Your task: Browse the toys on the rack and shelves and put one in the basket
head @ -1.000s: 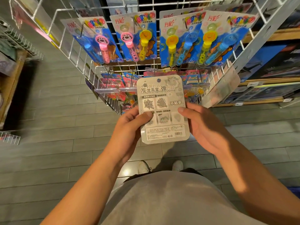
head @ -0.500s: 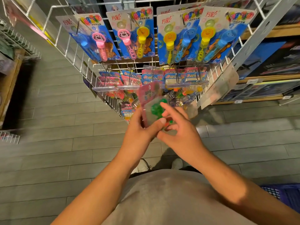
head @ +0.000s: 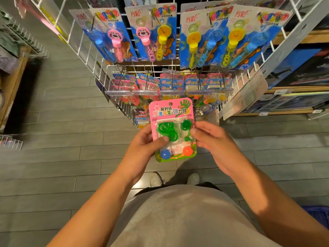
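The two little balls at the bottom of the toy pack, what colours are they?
One ball is blue, the other orange, seen in the head view.

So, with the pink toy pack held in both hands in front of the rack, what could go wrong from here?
1. The toy pack is held only by its side edges: the left hand with its thumb on the front, the right hand at the other edge. It may slip when one hand lets go.
2. The basket shows only as a corner at the lower right, behind the right arm, so a drop may miss it.
3. The rack hangs close, so lifting the pack may snag its hooks.
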